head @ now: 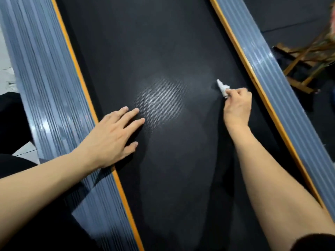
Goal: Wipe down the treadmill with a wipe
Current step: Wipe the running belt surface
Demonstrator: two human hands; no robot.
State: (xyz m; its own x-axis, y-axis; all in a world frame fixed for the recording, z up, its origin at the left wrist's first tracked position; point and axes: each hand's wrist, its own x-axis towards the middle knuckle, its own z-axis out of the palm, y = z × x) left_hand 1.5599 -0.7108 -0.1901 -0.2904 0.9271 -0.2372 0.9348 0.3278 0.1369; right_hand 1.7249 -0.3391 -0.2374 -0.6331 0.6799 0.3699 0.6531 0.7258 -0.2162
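Observation:
The treadmill's black textured belt [163,51] fills the middle of the view, with a pale shiny patch near its centre. Grey ribbed side rails with orange edging run along it, the left rail [45,69] and the right rail [262,57]. My right hand [237,104] presses a small crumpled white wipe [222,86] onto the belt close to the right rail; most of the wipe is hidden under the fingers. My left hand [112,136] lies flat on the belt beside the left rail, fingers spread, holding nothing.
A wooden folding frame [304,57] stands on the dark floor beyond the right rail. Pale floor [5,69] shows at the far left. My dark clothing fills the lower left corner.

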